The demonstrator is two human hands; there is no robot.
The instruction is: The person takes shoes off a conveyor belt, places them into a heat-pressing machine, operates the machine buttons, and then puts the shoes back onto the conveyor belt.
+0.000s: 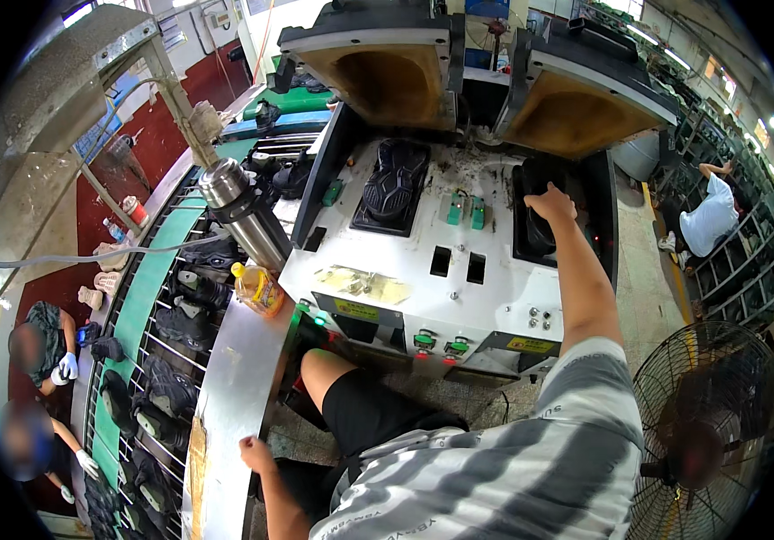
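Note:
My right hand [550,203] reaches out over the white press machine [459,270] and rests on a black shoe sole [535,229] lying in the right mould bay. Whether the fingers grip the sole or only press on it is not clear. A second black sole [393,184] sits in the left mould bay, under its raised lid [385,67]. The right lid [585,99] is raised too. My left hand [255,453] is down at the lower left, with its fingers curled on the edge of a curved metal counter [229,387].
A steel flask [243,211] and a small bottle of yellow liquid [256,288] stand on the counter. A green conveyor [148,378] carries several black shoes at left, with two gloved people beside it. A floor fan [711,414] stands at lower right. Another person [709,216] crouches at far right.

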